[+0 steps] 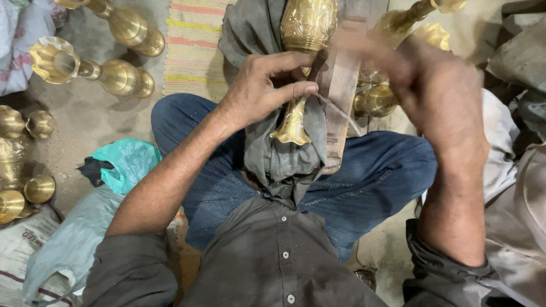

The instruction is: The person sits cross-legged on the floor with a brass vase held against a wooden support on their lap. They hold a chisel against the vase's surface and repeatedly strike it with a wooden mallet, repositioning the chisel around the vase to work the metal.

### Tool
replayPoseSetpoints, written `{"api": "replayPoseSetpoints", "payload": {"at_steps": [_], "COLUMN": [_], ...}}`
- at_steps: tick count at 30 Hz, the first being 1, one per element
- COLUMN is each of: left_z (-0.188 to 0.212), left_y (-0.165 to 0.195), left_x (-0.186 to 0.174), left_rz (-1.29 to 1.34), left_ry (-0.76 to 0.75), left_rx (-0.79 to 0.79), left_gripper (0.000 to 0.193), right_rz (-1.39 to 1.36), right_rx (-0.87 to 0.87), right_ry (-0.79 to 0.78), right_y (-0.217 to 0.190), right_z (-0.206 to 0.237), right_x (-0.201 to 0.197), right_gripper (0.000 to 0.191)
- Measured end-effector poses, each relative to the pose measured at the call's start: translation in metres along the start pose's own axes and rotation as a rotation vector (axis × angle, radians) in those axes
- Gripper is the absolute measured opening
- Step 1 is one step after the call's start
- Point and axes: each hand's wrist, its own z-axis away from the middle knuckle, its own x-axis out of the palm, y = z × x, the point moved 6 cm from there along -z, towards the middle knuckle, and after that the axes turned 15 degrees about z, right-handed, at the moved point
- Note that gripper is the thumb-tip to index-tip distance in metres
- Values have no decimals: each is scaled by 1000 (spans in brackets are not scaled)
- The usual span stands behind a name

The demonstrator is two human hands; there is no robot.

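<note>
The person sits cross-legged on the floor in blue jeans (375, 170) and a dark grey shirt (273, 261), seen from straight above. In the upper middle of the frame a brass vase (304, 34) lies across the lap on a grey cloth (284, 153), its engraved belly toward the top edge and its flared foot pointing down toward the person's body.

The left hand (264, 85) sits at the centre of the frame with fingers curled around the narrow neck of the vase, thumb and forefinger pressed together there. A thin stick-like tool (338, 108) slants away from those fingertips toward the right, lying over a brown wooden board (340, 96) that runs up and down just beside the vase.

The right hand (441, 91) is in the upper right, blurred; its back faces up and I cannot tell whether it holds anything or how its fingers are set.

More brass vases (114, 74) lie on the dusty floor in the upper left, with smaller brass pieces (23, 165) along the left edge and others in the upper right behind the blurred hand. A striped mat (193, 45) lies at the top, left of the cloth. A teal plastic bag (128, 162) is crumpled beside the left knee.
</note>
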Motion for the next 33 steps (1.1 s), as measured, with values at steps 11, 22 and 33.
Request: {"api": "replayPoseSetpoints", "payload": {"at_steps": [11, 22, 33], "left_z": [3, 5, 8], "left_y": [-11, -11, -13], "left_x": [-1, -3, -2], "left_rz": [68, 195, 259], "left_ry": [12, 27, 17], "left_rx": [-14, -58, 1], "left_gripper": [44, 42, 41], "right_rz": [-31, 165, 87], "right_rx": [-45, -107, -106], "right_ry": [62, 13, -8], "right_y": [-7, -13, -14], "right_z": [0, -11, -15], "right_x": [-7, -16, -13], "right_gripper": [34, 28, 32]}}
